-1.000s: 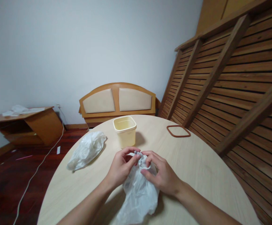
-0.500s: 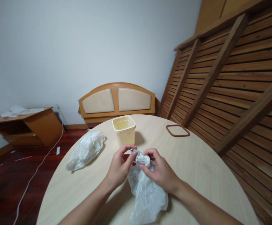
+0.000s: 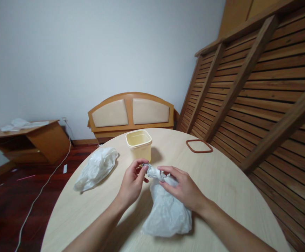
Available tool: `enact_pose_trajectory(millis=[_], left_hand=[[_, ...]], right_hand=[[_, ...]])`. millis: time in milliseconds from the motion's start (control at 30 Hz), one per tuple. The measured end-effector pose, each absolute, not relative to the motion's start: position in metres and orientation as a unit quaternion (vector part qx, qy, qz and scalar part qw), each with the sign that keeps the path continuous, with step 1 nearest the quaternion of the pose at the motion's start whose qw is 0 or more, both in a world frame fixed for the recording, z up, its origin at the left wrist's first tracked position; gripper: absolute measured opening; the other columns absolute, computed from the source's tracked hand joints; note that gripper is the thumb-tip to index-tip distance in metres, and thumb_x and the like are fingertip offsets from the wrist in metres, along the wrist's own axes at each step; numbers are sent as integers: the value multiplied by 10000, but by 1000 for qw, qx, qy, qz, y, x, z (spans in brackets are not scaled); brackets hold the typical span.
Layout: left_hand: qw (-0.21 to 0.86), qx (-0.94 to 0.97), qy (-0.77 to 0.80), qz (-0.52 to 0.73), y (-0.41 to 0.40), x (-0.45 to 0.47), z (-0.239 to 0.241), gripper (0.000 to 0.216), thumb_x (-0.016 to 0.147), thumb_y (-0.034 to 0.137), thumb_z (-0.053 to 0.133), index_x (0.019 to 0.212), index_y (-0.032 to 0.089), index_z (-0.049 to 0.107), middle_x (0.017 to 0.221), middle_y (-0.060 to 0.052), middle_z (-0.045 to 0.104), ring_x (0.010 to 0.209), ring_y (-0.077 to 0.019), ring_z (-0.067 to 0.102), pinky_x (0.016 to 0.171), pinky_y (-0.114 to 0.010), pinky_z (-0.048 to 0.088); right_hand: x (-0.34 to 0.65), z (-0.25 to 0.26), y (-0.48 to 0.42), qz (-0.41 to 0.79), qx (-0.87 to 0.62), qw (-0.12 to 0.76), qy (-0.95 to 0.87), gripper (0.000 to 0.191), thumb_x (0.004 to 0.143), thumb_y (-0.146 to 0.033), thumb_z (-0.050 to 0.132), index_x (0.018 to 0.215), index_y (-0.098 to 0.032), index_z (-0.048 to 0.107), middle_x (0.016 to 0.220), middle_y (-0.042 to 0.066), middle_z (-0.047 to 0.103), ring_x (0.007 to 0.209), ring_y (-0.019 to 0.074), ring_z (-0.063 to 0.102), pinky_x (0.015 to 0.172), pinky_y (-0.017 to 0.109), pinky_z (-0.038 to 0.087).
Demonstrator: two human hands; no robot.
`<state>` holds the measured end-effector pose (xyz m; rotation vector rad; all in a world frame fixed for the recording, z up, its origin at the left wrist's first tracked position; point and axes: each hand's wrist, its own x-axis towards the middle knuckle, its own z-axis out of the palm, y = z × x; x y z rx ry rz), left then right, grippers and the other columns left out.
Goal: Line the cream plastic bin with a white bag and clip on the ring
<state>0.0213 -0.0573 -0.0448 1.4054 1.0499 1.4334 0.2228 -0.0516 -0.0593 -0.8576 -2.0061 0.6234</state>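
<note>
A white plastic bag [image 3: 167, 213] hangs down to the table at the near middle, its top twisted into a narrow neck. My left hand [image 3: 134, 180] pinches the end of that neck between thumb and fingers. Around the neck nearer the bag's body, my right hand [image 3: 180, 183] is closed. Just beyond my hands stands a pale yellow square container [image 3: 141, 152], with its top uncovered. Another crumpled white plastic bag [image 3: 97, 168] lies to the left. At the right lies a brown square ring [image 3: 200, 152], flat on the table.
The round pale wooden table [image 3: 221, 199] fills the foreground. Behind it stands a padded headboard [image 3: 130, 112]. Slatted wooden panels [image 3: 247, 87] lean at the right. A low cabinet [image 3: 47, 140] and a white cable [image 3: 44, 189] are at the left.
The bag's top has become a longer twisted neck, stretched between my hands. My left hand has shifted slightly left and up. The bag's lower part has drawn up and bunched.
</note>
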Motion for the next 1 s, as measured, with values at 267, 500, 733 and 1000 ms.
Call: enact_pose_trajectory(millis=[267, 500, 733, 1000], left_hand=[[404, 564, 426, 580, -56, 21, -47, 318, 829, 430, 675, 992, 168, 597, 795, -13, 630, 694, -141, 608, 508, -216, 541], [382, 559, 451, 581, -52, 16, -48, 326, 829, 457, 662, 971, 170, 607, 820, -15, 641, 702, -148, 628, 527, -236, 552], [383, 588, 460, 544, -42, 10, -63, 292, 840, 425, 661, 947, 154, 638, 803, -26, 674, 677, -143, 632, 643, -275, 548], [288, 742, 466, 386, -50, 13, -79, 436, 911, 357, 612, 1317, 199, 620, 1518, -171, 478, 1393, -315, 470, 1138, -533, 396]], right_hand=[[233, -51, -46, 203, -343, 384, -833, 311, 852, -134, 681, 1136, -259, 686, 1083, 21, 739, 1013, 197, 684, 913, 333, 500], [237, -48, -46, 173, -345, 366, -847, 321, 917, -329, 652, 1228, -249, 647, 1188, 66, 709, 1112, 228, 644, 986, 398, 478], [233, -53, -55, 152, -323, 255, -899, 1032, 681, -531, 823, 1559, -297, 333, 1596, 106, 386, 1452, 318, 365, 1210, 553, 231], [231, -64, -48, 115, -408, 218, -879, 613, 815, -322, 706, 1407, -258, 563, 1515, 103, 511, 1392, 280, 464, 1196, 551, 269]])
